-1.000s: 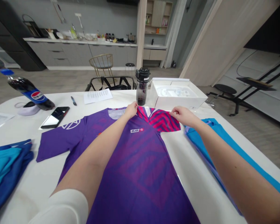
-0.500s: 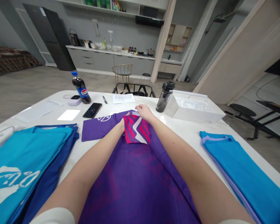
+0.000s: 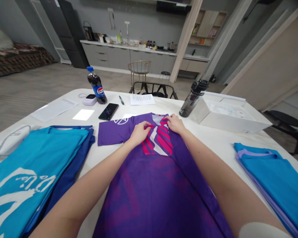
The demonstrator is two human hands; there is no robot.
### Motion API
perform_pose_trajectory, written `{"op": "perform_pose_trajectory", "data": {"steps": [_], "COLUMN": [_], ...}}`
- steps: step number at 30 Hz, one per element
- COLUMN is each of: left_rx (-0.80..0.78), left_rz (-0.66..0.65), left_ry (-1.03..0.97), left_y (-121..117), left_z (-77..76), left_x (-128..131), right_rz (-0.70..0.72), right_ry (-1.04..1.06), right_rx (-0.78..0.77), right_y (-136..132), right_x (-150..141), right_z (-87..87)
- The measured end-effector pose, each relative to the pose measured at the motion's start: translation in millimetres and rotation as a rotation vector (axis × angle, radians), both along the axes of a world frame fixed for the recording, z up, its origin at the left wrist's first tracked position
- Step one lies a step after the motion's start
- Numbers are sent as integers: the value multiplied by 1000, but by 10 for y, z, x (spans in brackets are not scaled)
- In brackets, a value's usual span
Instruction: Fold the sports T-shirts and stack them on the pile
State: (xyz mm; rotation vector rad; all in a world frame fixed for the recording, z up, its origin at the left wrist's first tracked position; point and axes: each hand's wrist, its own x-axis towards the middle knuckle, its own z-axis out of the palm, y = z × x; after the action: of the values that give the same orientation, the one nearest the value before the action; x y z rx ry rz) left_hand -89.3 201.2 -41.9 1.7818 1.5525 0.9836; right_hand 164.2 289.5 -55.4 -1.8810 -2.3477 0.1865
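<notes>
A purple T-shirt lies stretched toward me on the white table, one short sleeve spread to the left with a white round emblem. Near its collar is a folded-over part with a pink, purple and white zigzag pattern. My left hand pinches the cloth at the left upper edge of this patterned part. On the other side of the neckline, my right hand pinches the cloth between thumb and fingers. The pale inside of the collar shows between both hands.
Folded teal and navy shirts lie at left, folded blue shirts at right. Behind stand a cola bottle, a phone, a pen, a printed sheet, a dark water bottle and a white box.
My hands have moved apart along the collar, the right one now gripping its right side. The patterned part spreads wider and the collar's inside shows more. The view has shifted.
</notes>
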Motion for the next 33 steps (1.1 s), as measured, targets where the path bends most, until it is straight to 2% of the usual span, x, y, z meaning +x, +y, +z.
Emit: {"op": "perform_pose_trajectory", "data": {"steps": [3,5,8,10,13,15,17,19,20,23,25,28,33], "left_rx": [69,49,-82,-114,59,208,286,262,221,105,91,78,64], "left_rz": [98,196,242,242,280,191,-37,-219,-252,-211,-198,-205,-215], "left_ry": [-44,15,208,387,664,757,764,739,731,736,751,765,739], "left_y": [31,73,82,14,-163,-262,-308,-309,-301,-278,-275,-280,-279], "left_z": [92,105,43,1,8,26,-2,-100,-169,-364,-431,-433,-404], "left_x": [-158,-329,-580,-655,-564,-412,-253,-134,-98,-66,-78,-91,-81], "right_rz": [-115,-173,-226,-237,-229,-181,-94,-38,-36,-78,-99,-130,-178], "right_ry": [-6,-48,-91,-90,-56,-19,16,36,34,-6,-32,-36,44], "right_rx": [31,109,184,197,229,244,218,139,86,-23,-33,-31,72], "right_y": [-28,-72,-125,-141,-178,-243,-349,-481,-546,-695,-735,-734,-850], "right_x": [-60,-48,-6,1,-41,-84,-118,-127,-120,-78,-56,-64,-117], "right_z": [-97,-167,-218,-200,-114,-54,-26,-51,-82,-208,-274,-300,-190]}}
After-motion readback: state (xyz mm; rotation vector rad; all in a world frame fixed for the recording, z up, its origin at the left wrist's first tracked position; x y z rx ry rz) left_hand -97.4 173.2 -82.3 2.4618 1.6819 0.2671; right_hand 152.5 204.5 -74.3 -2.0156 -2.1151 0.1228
